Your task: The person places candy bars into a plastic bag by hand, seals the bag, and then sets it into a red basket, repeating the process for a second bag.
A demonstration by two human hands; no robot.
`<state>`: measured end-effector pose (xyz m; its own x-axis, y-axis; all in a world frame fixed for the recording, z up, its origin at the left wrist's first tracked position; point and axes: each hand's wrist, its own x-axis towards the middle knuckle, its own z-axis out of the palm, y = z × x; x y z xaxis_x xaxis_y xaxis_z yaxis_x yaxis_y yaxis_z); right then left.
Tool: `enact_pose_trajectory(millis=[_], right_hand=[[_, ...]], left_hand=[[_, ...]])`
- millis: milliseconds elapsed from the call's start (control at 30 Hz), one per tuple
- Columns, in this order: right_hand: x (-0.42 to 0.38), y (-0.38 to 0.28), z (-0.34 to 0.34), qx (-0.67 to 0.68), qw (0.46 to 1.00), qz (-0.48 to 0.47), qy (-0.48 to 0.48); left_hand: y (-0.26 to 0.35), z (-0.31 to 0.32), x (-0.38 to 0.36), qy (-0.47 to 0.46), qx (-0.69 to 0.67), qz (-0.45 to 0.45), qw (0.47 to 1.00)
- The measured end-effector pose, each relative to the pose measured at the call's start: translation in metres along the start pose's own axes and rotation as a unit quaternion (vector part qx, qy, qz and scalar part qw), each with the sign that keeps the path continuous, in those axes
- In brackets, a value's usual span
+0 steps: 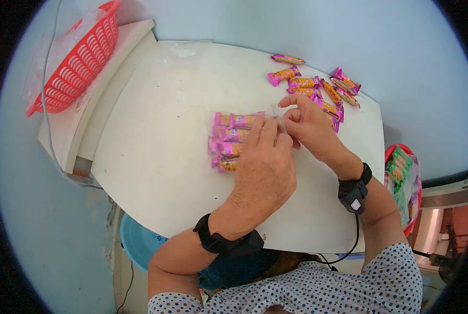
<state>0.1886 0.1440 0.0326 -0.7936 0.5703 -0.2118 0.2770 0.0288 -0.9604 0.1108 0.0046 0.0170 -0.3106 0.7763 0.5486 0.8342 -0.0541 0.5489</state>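
Observation:
A clear plastic bag [217,127] with several pink-and-orange snack packets [232,149] stacked in rows inside lies flat on the white table [155,141]. Across its right part rests my left hand [268,167], fingers bent down onto the plastic and thumb side partly hidden. At the bag's right end, the thumb and forefinger of my right hand [310,123] pinch the clear flap [277,111]. The two hands nearly meet there. Both wrists carry black strapped devices.
Loose snack packets [303,82] lie scattered at the back right. On a ledge at left stands a red basket [80,65] with clear plastic in it. Another red basket [388,152] with green packets [398,168] is beyond the right edge. A blue basin [137,243] sits below.

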Motion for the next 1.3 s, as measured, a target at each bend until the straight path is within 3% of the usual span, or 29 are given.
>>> enact_pose_trajectory(millis=[133,233,333,533,633,733,933,1300], right_hand=[[0.006,0.006,0.01,-0.031,0.998,-0.027,0.054],[0.014,0.025,0.01,-0.132,0.974,-0.155,0.096],[0.013,0.028,0.007,-0.187,0.966,-0.147,0.104],[0.022,0.042,-0.002,-0.325,0.863,-0.341,0.185],[0.025,0.049,-0.001,-0.313,0.864,-0.356,0.17],[0.019,0.048,0.001,-0.332,0.892,-0.284,0.119],[0.031,0.065,0.006,-0.278,0.885,-0.338,0.162],[0.03,0.054,-0.005,-0.268,0.927,-0.248,0.079]], left_hand=[[0.002,-0.002,0.0,0.005,0.014,0.005,1.0],[0.003,0.0,-0.001,0.006,0.005,-0.006,1.0],[0.003,0.0,0.0,0.004,-0.01,-0.013,1.0],[0.007,-0.005,0.004,-0.009,0.01,-0.004,1.0],[0.003,-0.002,0.001,-0.017,0.028,-0.003,0.999],[0.001,-0.001,0.0,-0.031,0.015,0.004,0.999],[0.0,-0.005,0.002,-0.044,0.018,0.009,0.999],[0.012,0.0,0.005,-0.062,0.067,-0.019,0.996]])
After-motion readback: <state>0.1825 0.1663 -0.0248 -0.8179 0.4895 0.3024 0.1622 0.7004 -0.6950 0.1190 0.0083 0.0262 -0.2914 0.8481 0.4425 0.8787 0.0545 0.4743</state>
